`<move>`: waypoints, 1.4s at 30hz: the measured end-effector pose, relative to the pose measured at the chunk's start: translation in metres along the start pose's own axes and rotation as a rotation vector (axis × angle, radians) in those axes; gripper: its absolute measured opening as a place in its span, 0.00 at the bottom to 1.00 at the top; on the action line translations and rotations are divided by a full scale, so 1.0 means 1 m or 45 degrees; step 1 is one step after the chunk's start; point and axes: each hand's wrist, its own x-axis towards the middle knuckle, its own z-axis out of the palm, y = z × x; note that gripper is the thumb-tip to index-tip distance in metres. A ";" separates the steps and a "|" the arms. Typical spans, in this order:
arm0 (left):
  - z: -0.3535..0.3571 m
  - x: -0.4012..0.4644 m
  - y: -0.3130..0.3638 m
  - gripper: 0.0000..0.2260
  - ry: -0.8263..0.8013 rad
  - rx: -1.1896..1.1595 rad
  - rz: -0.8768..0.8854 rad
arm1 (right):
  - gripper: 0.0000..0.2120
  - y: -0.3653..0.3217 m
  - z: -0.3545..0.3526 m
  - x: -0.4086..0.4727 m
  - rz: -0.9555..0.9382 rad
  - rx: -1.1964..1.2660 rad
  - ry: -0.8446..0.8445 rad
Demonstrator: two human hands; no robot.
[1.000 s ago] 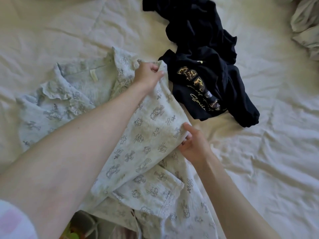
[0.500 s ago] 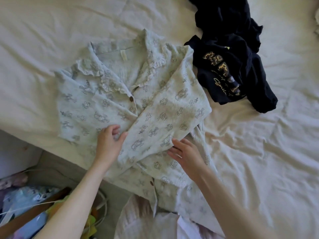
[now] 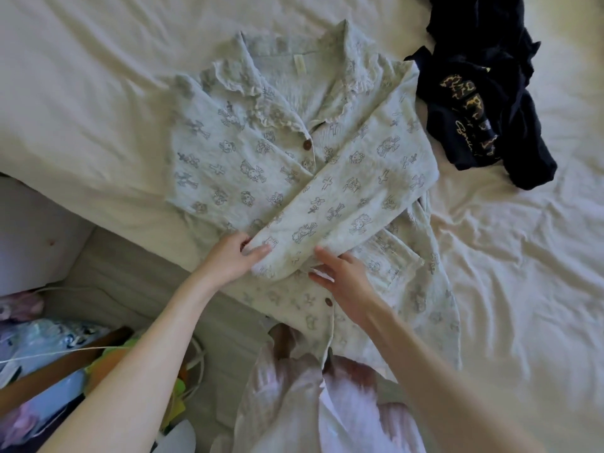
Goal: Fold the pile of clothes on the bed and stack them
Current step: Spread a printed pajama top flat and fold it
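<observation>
Pyjama shirt (image 3: 294, 165) lies spread at the bed's (image 3: 81, 109) near edge; its sleeve has just come across the front, left hand (image 3: 233, 258) pinching the cuff, right hand (image 3: 343, 276) flat, open. Farther off, the black garment (image 3: 483, 103) waits unfolded.

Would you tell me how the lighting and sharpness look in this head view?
Head view: soft daylight on the bed sheet, no glare; the pajama shirt print reads sharply; the dark garment loses fold detail; forearms near the frame's bottom look stretched and slightly blurred.
</observation>
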 end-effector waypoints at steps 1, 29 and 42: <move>-0.004 -0.002 -0.005 0.17 -0.089 -0.021 -0.019 | 0.06 0.004 0.003 -0.003 -0.010 0.030 0.021; -0.018 0.025 -0.098 0.21 0.578 -0.618 -0.025 | 0.11 0.057 -0.003 -0.013 -0.742 -1.597 0.766; 0.070 -0.043 -0.155 0.10 0.018 -0.678 -0.354 | 0.20 0.089 -0.061 -0.035 -0.694 -1.855 0.517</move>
